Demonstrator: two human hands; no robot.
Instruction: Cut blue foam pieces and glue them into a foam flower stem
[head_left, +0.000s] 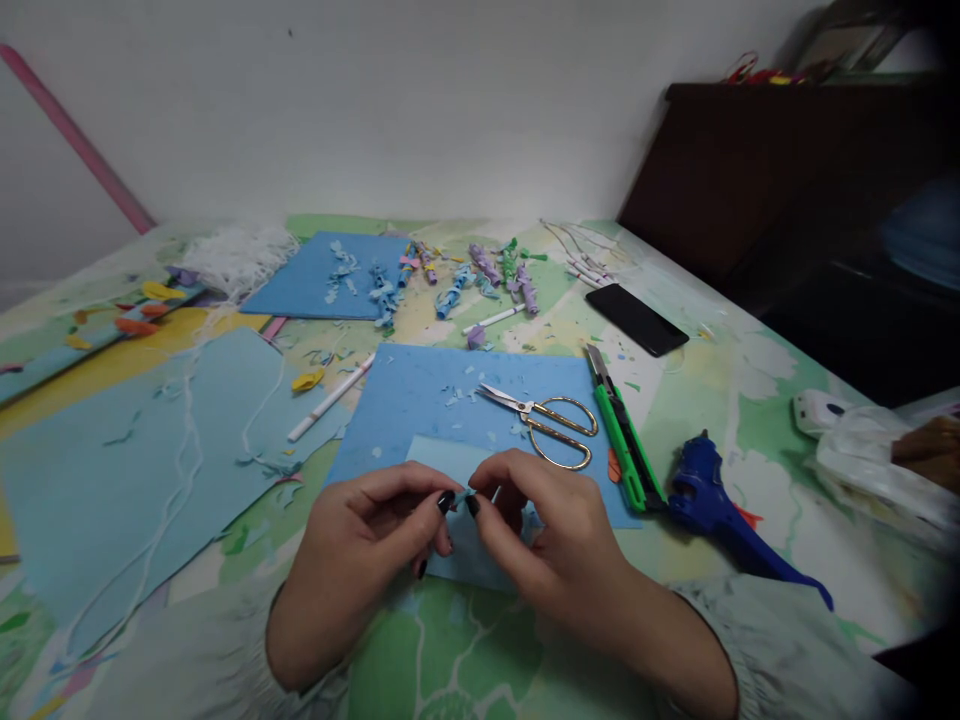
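Observation:
Both hands meet above the near edge of a blue sheet [367,400], pinching one small light blue paper piece [463,496] between them. My left hand [367,550] holds its left end between thumb and index finger. The right end is in the pinch of my right hand [551,520]. Under the hands lies a smaller pale blue paper [442,455]. Gold-handled scissors [527,408] rest on the blue sheet just beyond my right hand, blades partly apart and pointing left. Small blue paper scraps [457,392] are scattered beside the blades.
A green cutter [622,435] and a blue glue gun [720,505] lie at the right, with a black phone [636,318] farther back. Curled paper pieces [484,265] and another blue sheet [300,285] are at the back. Large light blue paper [112,450] with white string covers the left.

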